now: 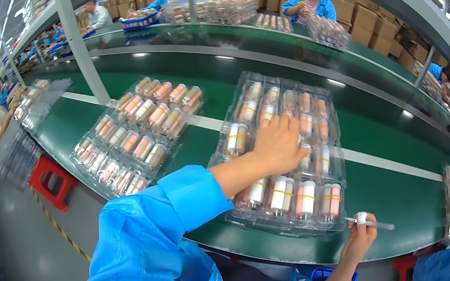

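Green tabletop [396, 193]; my L hand [278, 147] over clear tray [284, 223], grip unclear; R hand [359, 241] pinches wht piece [361, 217]. Tray prob. light, bendy: I'd hold its rim.

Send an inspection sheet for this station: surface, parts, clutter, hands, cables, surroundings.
Surface: green worktop, pale stripe along it.
Parts: clear tray holding pink and white cylinders, many banded.
Clutter: more packed cylinders at left.
Hands: left hand palm down over the tray, grip unclear; right hand holding a small white piece and slim rod.
Cables: nothing seen.
Surroundings: red stool, cardboard boxes, co-workers at other benches.
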Demonstrator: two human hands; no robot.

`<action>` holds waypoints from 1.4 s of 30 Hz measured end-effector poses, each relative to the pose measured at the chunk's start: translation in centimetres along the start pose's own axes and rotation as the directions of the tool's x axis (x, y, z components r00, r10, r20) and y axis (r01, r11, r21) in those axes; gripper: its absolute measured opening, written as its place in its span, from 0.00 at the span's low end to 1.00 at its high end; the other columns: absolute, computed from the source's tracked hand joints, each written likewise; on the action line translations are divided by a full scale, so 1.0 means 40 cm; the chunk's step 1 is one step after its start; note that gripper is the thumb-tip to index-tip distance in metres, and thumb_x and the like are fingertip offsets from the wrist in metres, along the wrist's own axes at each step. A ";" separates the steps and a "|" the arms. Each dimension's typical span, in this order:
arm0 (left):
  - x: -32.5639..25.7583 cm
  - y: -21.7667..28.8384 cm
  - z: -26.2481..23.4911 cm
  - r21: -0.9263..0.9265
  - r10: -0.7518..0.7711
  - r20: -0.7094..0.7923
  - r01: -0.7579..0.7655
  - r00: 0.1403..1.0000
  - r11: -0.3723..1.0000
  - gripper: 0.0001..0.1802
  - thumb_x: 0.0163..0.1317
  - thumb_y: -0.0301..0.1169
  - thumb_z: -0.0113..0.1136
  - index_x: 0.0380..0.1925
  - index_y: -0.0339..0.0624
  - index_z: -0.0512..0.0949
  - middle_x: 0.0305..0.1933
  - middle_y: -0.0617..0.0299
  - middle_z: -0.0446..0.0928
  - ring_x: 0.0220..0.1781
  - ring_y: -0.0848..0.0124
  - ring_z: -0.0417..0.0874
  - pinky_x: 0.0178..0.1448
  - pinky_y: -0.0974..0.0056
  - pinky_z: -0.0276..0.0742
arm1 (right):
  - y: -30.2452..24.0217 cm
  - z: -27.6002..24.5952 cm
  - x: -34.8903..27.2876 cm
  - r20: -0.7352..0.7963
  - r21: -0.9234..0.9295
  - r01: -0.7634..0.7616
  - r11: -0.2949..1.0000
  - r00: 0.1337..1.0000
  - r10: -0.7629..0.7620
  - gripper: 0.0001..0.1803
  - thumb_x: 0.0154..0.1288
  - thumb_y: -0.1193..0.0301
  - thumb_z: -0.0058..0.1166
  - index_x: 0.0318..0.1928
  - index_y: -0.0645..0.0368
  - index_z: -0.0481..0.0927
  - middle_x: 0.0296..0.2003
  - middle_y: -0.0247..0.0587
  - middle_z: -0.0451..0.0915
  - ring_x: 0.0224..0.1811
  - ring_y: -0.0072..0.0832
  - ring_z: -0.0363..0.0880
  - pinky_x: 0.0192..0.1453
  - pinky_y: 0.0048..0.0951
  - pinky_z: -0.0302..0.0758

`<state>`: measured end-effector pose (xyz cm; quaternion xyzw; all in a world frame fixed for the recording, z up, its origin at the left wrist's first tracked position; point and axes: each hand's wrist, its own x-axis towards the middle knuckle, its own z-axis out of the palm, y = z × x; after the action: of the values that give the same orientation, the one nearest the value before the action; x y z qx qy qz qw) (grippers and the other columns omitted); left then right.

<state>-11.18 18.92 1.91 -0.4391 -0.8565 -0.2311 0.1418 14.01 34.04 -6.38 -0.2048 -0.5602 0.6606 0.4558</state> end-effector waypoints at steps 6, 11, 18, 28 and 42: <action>-0.023 -0.006 -0.018 -0.092 0.151 0.003 -0.150 0.989 0.984 0.33 0.62 0.50 0.50 0.57 0.34 0.65 0.56 0.44 0.67 0.58 0.52 0.66 0.60 0.47 0.55 | 0.004 0.043 -0.016 -0.066 -0.159 0.082 0.984 0.993 -0.093 0.09 0.59 0.83 0.56 0.39 0.65 0.73 0.33 0.35 0.74 0.35 0.19 0.74 0.41 0.19 0.72; -0.029 -0.108 -0.180 0.033 0.146 -0.058 -0.145 0.988 0.989 0.23 0.61 0.43 0.53 0.52 0.43 0.70 0.52 0.53 0.69 0.57 0.54 0.66 0.61 0.47 0.54 | 0.070 -0.065 -0.002 0.075 -0.330 -0.009 0.944 0.997 0.036 0.09 0.58 0.81 0.57 0.40 0.65 0.73 0.33 0.35 0.74 0.34 0.18 0.73 0.40 0.19 0.71; -0.181 -0.540 -0.145 0.501 -0.176 -0.325 0.327 0.929 0.801 0.20 0.58 0.36 0.55 0.51 0.48 0.74 0.50 0.55 0.73 0.56 0.56 0.68 0.56 0.49 0.61 | 0.083 -0.056 -0.012 0.114 -0.270 -0.011 0.963 0.993 0.043 0.09 0.61 0.78 0.57 0.40 0.66 0.72 0.31 0.36 0.76 0.30 0.18 0.75 0.36 0.17 0.73; -0.214 -0.499 -0.170 0.359 -0.279 -0.172 0.324 0.945 0.876 0.21 0.52 0.29 0.60 0.49 0.51 0.73 0.47 0.55 0.73 0.49 0.55 0.73 0.56 0.49 0.64 | 0.066 -0.048 -0.034 0.088 -0.294 0.005 0.956 0.996 0.022 0.10 0.59 0.81 0.55 0.41 0.66 0.73 0.34 0.36 0.75 0.35 0.18 0.74 0.40 0.18 0.72; -0.409 -0.093 -0.343 -0.931 -0.420 -0.102 0.062 0.902 0.359 0.29 0.53 0.26 0.66 0.54 0.25 0.69 0.49 0.51 0.73 0.45 0.67 0.78 0.50 0.63 0.74 | -0.003 -0.036 -0.025 -0.180 -0.148 0.119 0.982 0.973 -0.145 0.09 0.67 0.73 0.50 0.43 0.65 0.72 0.33 0.38 0.74 0.31 0.20 0.73 0.36 0.19 0.71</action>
<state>-4.27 -1.34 5.31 -0.2665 -0.6080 -0.7476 -0.0193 15.68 33.99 -6.95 -0.2597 -0.5704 0.5665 0.5351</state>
